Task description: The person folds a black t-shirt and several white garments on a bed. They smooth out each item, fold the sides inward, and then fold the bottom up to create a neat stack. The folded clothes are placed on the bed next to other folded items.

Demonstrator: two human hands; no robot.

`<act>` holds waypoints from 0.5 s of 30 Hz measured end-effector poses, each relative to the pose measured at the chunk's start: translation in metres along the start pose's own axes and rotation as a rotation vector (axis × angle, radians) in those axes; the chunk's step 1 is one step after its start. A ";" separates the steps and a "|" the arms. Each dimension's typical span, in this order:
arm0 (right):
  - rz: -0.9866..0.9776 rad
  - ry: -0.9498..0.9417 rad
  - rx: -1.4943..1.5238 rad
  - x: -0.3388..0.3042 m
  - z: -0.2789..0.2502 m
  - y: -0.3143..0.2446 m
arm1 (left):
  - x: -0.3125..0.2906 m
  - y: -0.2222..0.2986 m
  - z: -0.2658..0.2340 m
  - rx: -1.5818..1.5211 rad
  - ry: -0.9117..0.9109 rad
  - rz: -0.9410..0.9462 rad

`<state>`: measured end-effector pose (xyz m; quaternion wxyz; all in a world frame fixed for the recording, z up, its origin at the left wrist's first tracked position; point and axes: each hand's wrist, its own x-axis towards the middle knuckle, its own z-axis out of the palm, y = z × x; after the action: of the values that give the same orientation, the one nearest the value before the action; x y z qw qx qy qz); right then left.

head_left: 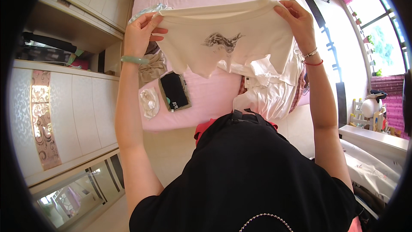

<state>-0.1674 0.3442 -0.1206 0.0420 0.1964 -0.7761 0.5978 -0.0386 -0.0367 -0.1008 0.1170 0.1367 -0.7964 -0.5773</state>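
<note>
A white top [189, 28] with a dark printed figure on its front hangs stretched out over the bed. Its upper edge is pinched at the left corner by my left hand [139, 30], thumb against fingers. At the opposite corner my right hand [299, 20] grips the same edge. The lower edge of the top looks uneven and drops in points. Partly behind it lies a loose pile of white clothes [268, 94]. Below my left hand are a brown garment [152, 68], a folded black item [174, 90] and a bunched white cloth [149, 103].
The pink-sheeted bed [210, 96] spans the middle, its near edge just before my body. Pale cabinets [73, 103] with an open shelf [81, 38] line the left. On the right are a window [382, 38], pink curtains [392, 94] and a white ledge [377, 139].
</note>
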 end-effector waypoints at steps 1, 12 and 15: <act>-0.019 0.016 -0.003 -0.001 -0.001 0.001 | -0.002 0.002 0.001 0.005 0.001 0.015; -0.207 -0.042 -0.118 -0.016 0.010 0.003 | -0.005 -0.020 0.001 0.216 0.071 0.229; -0.225 -0.021 -0.037 -0.020 0.013 -0.005 | -0.003 -0.023 -0.005 0.034 0.069 0.273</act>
<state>-0.1449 0.3365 -0.1259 0.1044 0.2877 -0.7605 0.5727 -0.0326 -0.0465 -0.1210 0.2193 0.0489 -0.8128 -0.5374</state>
